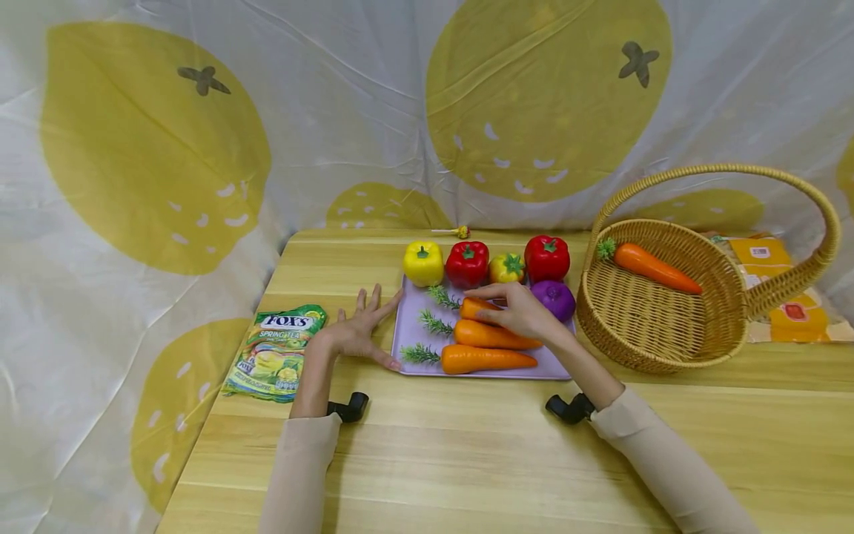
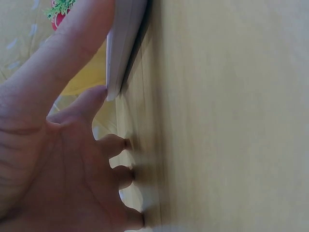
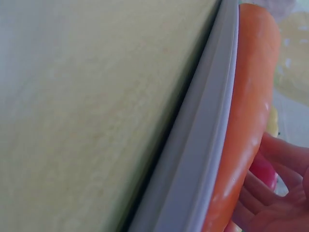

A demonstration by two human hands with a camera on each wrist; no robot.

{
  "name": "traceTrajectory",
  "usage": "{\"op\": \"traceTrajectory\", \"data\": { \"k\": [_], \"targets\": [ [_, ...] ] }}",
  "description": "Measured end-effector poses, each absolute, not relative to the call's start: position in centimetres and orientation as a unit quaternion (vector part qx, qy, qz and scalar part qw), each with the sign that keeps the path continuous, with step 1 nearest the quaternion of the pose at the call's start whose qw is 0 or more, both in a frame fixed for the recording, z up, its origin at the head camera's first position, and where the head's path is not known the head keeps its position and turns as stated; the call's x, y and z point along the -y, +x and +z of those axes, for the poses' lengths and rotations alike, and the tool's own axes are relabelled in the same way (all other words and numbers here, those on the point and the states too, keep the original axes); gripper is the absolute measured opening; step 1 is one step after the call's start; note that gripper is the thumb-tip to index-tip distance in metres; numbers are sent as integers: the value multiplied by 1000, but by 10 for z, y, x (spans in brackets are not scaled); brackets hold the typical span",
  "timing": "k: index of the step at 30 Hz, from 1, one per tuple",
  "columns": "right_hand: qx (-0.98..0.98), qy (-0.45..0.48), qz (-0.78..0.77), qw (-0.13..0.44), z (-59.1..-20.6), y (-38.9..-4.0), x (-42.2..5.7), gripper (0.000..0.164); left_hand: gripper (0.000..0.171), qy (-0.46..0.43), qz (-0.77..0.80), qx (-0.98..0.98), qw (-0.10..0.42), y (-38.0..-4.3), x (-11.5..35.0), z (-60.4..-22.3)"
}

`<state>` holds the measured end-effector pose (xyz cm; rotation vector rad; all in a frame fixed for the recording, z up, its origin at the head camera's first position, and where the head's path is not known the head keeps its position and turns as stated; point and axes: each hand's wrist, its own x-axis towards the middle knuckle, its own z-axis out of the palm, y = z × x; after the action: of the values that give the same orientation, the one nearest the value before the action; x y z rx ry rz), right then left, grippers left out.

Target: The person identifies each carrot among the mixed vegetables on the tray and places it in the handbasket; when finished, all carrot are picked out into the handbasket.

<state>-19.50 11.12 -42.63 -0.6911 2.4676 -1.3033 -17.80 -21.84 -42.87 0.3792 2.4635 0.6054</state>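
Head view: right hand (image 1: 523, 311) over a lilac tray (image 1: 414, 305), grip narrow, thumb and fingers holding the far carrot (image 1: 474, 307); this lies in the tray beyond the middle carrot (image 1: 497, 336) and near carrot (image 1: 489, 359). Left hand (image 1: 353, 331) spread wide, grip holding nothing, thumb and index finger at the tray's left edge. FOX'S bag (image 1: 276, 352) beside left wrist. Purple onion (image 1: 555, 300) at tray's right; single carrot (image 1: 657, 268) in wicker basket (image 1: 610, 334), right of tray. Left wrist view: index fingertip against tray rim, remaining fingertips down at the tabletop (image 2: 231, 116). Right wrist view: near carrot along the rim, right hand past it; hold on far carrot hidden here.
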Motion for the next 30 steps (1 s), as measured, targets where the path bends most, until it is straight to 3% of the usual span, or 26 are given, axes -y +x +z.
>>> {"op": "traceTrajectory", "data": {
  "k": [20,30],
  "targets": [
    [-842,-219,-461,175,-429,-200,-113,39,135,142,230,-919,286,-178,218,-429],
    [-847,-214,-457,169,-429,-200,-113,38,135,142,227,-920,287,-178,218,-429]
  ]
}}
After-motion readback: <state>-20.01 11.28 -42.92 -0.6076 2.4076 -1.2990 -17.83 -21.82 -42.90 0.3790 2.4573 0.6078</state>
